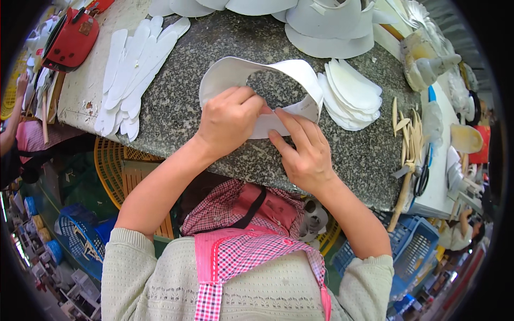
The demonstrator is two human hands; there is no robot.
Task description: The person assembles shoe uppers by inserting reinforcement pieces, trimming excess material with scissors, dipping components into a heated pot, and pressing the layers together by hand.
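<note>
A stiff white piece (225, 73), bent round into an open loop like a shoe upper, stands on the speckled grey stone worktop (187, 155). Its near edge is between my two hands. My left hand (229, 120) is closed, with thumb and forefinger pinching that edge. Against the same edge, my right hand (306, 152) presses its fingers and thumb on the white material, close to the left fingertips. Whatever lies under the left fingers is hidden. Right of the loop lies a fanned stack of rounded white pieces (350, 96).
Long white strips (136, 64) lie in a pile at the left. Larger white curved pieces (329, 29) are stacked at the back. To the right are a brush (409, 160), scissors (423, 179) and a crusted plastic container (423, 59). A red case (72, 40) sits far left.
</note>
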